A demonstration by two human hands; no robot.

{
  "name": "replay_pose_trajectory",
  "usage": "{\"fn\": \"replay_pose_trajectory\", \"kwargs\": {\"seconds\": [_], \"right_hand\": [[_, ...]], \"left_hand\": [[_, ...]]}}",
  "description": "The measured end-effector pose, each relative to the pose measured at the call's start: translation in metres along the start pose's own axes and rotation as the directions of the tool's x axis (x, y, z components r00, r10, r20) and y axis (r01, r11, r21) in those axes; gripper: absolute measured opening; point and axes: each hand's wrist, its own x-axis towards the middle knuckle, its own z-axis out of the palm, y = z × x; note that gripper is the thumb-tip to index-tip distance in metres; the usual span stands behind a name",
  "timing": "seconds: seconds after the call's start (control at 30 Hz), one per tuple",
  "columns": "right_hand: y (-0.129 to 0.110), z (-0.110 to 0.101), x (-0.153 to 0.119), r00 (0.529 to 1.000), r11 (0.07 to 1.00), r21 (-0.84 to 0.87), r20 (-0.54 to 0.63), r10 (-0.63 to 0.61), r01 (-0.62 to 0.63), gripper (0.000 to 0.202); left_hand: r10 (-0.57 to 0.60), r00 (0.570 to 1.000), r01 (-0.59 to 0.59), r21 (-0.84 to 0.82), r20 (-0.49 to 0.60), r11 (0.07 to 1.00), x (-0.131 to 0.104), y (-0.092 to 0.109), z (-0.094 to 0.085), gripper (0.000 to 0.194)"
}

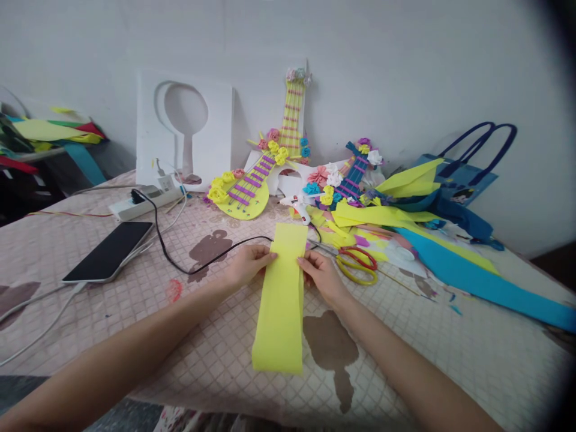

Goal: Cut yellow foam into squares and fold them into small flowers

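Left hand (254, 264) pinches left edge of yellow strip (281, 306), which lies lengthwise over patterned tabletop (211, 336); right hand (320, 273) grips its right edge, fingertips partly hidden, apparently pinching. Scissors (357, 264) rest just right.

- Soft, diffuse light is falling over the scene at moderate brightness; its source is not showing.
- The wall (373, 54) is looking cool grey, darkening toward 11 o'clock.
- Faint, soft-edged shadows are lying on it behind the white board (150, 132) at 11 o'clock and the bag handles (510, 144) at 2 o'clock.
- The yellow strip (281, 300) near the centre is reading bright, without harsh glare.
- The phone screen (110, 252) at 8 o'clock is appearing nearly black.
- A blurred black vignette is cutting in from 1 to 5 o'clock.
- Wide-angle distortion is stretching shapes toward the edges.
- Fine detail is looking soft, particularly at 10 o'clock.
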Motion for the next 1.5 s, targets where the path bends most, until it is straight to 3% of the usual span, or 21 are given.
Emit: {"fn": "replay_pose_trajectory", "kwargs": {"seconds": [0.4,0.7,1.13,1.27,1.5], "right_hand": [[-0.001,-0.011,0.005,0.998,1.0,0.016,-0.064,-0.01,0.011,0.026],[-0.002,-0.011,0.005,0.999,1.0,0.009,-0.051,-0.011,0.011,0.026],[-0.005,-0.016,0.004,0.985,0.991,-0.1,-0.143,-0.1,0.086,0.037],[-0.014,-0.01,-0.004,0.999,0.998,-0.052,-0.028,-0.044,0.042,0.025],[-0.018,0.012,-0.015,0.992,0.997,0.035,0.113,0.06,-0.064,0.047]], "left_hand": [[-0.026,0.995,0.007,-0.185,-0.098,0.983,0.01,-0.003,-0.016,0.041],[-0.014,0.999,0.004,-0.242,-0.039,0.97,0.008,0.0,-0.014,0.04],[-0.003,1.0,-0.001,-0.234,-0.014,0.972,0.003,0.004,-0.011,0.035],[0.001,1.0,-0.002,-0.223,-0.002,0.975,0.003,0.003,-0.011,0.035],[0.009,1.0,-0.009,-0.22,0.0,0.975,0.001,0.004,-0.006,0.039]]}}
